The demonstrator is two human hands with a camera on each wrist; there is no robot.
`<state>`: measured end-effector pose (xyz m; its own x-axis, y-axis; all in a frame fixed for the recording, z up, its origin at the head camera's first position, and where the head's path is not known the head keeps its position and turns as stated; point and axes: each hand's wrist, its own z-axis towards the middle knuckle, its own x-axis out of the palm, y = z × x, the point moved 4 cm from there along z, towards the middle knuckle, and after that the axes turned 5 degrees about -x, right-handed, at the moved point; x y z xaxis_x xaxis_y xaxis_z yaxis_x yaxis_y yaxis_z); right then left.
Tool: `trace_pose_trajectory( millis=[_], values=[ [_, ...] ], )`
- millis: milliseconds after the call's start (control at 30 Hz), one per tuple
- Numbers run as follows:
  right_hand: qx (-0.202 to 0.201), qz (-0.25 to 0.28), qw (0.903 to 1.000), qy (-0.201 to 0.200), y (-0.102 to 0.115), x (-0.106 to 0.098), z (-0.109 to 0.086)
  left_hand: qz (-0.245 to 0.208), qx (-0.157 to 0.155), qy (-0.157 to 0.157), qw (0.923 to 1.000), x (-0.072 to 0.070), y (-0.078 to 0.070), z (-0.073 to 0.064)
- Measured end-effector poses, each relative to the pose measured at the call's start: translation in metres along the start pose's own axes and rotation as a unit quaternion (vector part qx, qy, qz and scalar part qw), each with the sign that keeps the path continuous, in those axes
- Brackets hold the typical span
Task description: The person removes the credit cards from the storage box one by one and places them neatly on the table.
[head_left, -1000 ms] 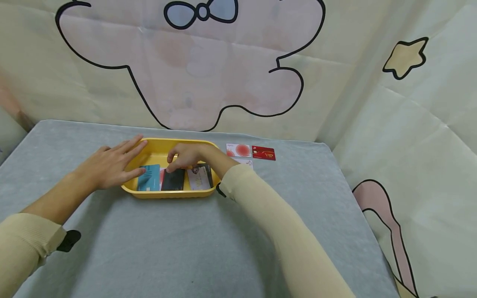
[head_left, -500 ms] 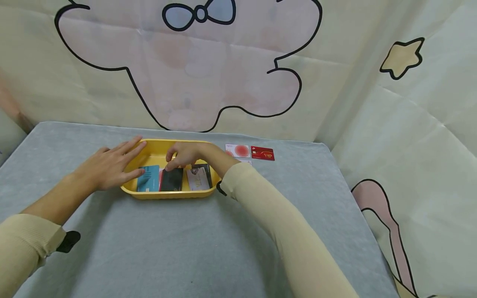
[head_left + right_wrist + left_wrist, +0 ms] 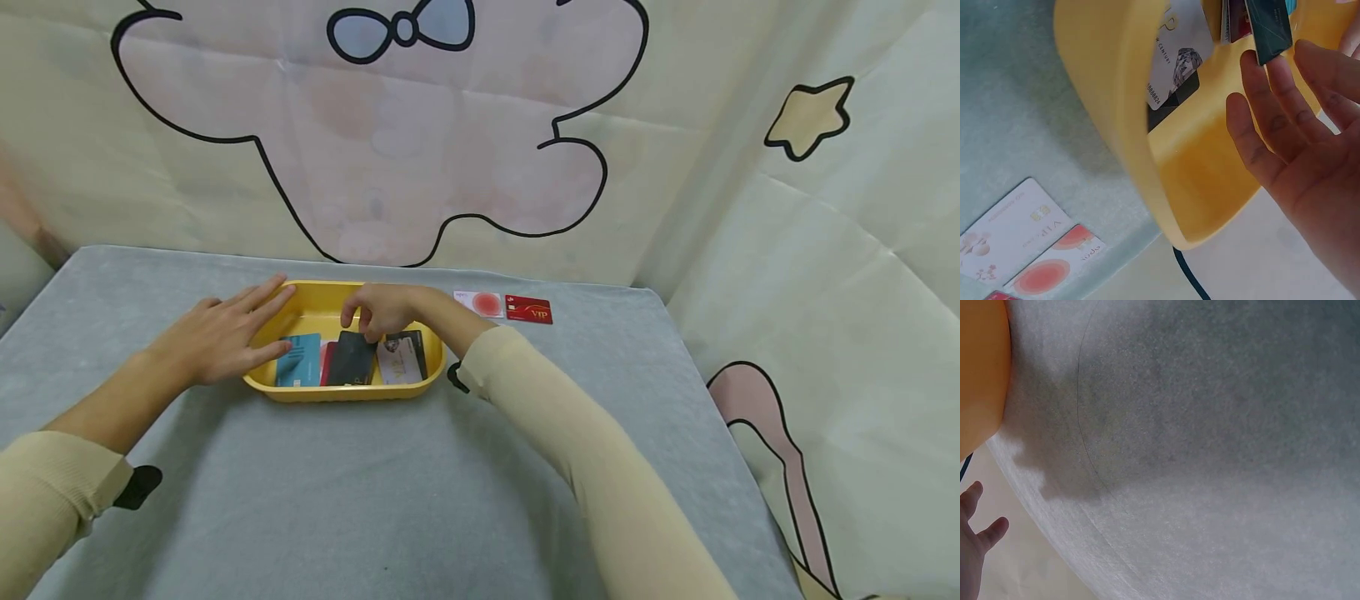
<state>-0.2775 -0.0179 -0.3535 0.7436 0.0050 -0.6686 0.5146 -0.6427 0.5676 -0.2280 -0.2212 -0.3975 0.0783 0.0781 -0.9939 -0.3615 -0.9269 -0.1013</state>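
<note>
A yellow tray (image 3: pixel 345 395) stands near the back of the table with several cards inside. My right hand (image 3: pixel 388 308) reaches in from the right, pinching the upper edge of a black card (image 3: pixel 354 360). That card (image 3: pixel 1270 28) is tilted up in the right wrist view, its corner between fingertips and thumb. My left hand (image 3: pixel 225 333) rests at the tray's left end with its fingers spread, the thumb over a blue card (image 3: pixel 300 362). A red card (image 3: pixel 327 363) shows beside the black one. To the right, a silver card (image 3: pixel 399 362) overlaps a dark card (image 3: pixel 1172 107).
Right of the tray, a white card with a pink circle (image 3: pixel 480 303) and a red VIP card (image 3: pixel 529 309) lie on the grey cloth (image 3: pixel 360 500). A white VIP card (image 3: pixel 1016 231) lies by them. Behind the table hangs a printed curtain (image 3: pixel 450 150).
My right hand has shifted slightly right, and the black card has moved and tilted with it, uncovering more of the red card. The left hand has stayed in place.
</note>
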Motion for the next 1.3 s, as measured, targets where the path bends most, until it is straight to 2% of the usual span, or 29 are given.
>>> trace_pose_trajectory(
  millis=[467, 700, 1067, 1300],
  values=[
    [-0.002, -0.053, 0.9985, -0.011, 0.008, 0.002, -0.014, 0.011, 0.001, 0.013, 0.9999, 0.001, 0.001, 0.001],
    [0.002, -0.093, 0.9956, -0.012, 0.011, 0.002, -0.020, -0.002, 0.000, 0.002, 1.0000, -0.001, 0.001, 0.000],
    [-0.051, -0.060, 0.9965, -0.027, 0.006, 0.002, -0.030, -0.007, -0.004, 0.006, 1.0000, -0.001, 0.000, -0.001],
    [-0.067, -0.036, 0.9956, -0.055, -0.003, -0.001, -0.042, -0.006, -0.003, 0.001, 1.0000, -0.001, 0.000, -0.001]
  ],
)
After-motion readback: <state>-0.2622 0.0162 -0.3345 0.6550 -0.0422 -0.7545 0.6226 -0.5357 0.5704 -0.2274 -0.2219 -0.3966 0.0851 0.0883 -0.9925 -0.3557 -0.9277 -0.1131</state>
